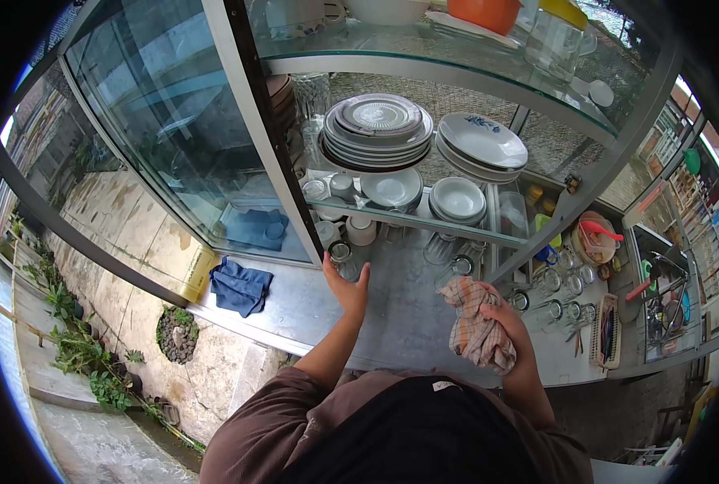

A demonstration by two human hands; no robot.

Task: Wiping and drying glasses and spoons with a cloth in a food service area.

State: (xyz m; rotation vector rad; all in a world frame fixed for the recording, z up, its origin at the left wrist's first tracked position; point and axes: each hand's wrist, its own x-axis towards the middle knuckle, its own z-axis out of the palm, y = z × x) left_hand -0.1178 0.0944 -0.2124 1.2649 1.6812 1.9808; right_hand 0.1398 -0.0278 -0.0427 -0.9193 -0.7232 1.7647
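My left hand (348, 289) reaches to a clear drinking glass (343, 261) at the left of the cabinet floor, fingers apart; whether it touches the glass I cannot tell. White mugs (361, 230) stand just behind. In my right hand (505, 314) is a bunched checked cloth (479, 323), orange and white. Near that cloth, several glasses (463, 264) stand on the metal surface (395, 302). Above them a glass shelf (407, 219) bears small white bowls (458, 198), with stacked plates (378, 130) and oval dishes (483, 142) further up.
A metal upright (268, 121) and sliding glass pane (172, 139) border the left side. A folded blue cloth (240, 285) lies at lower left. To the right are more glasses (551, 280), a utensil basket (607, 333) and a bowl with a red spoon (598, 239).
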